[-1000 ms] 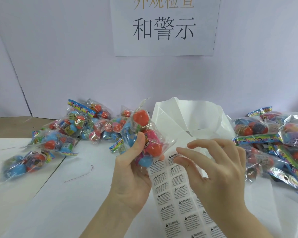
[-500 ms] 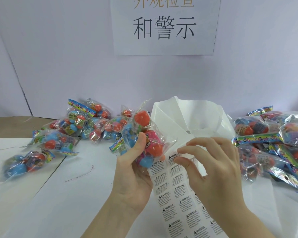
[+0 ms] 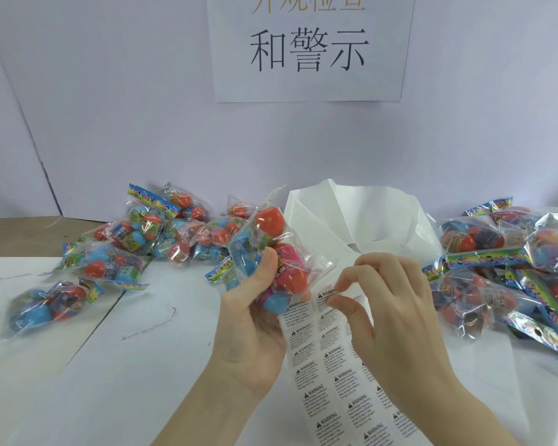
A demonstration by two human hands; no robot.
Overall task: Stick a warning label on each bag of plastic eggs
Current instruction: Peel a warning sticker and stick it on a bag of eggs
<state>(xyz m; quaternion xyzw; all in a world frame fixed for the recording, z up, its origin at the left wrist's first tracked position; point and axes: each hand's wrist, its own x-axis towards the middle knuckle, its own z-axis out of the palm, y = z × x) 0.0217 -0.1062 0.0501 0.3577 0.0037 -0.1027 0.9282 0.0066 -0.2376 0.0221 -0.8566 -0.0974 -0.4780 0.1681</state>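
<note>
A white tabletop carries heaps of egg bags at left and right. On the wall, a paper sign reads "和警示". The sheet of labels, each printed "WARNING", lies between the hands. The left hand grips a bag of plastic eggs above the sheet. The right hand has its grip pinching the corner of one label.

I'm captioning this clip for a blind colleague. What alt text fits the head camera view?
The left hand grips a clear bag of plastic eggs while the right hand pinches a warning label at the top of a label sheet. More egg bags lie piled on the white table on both sides.
</note>
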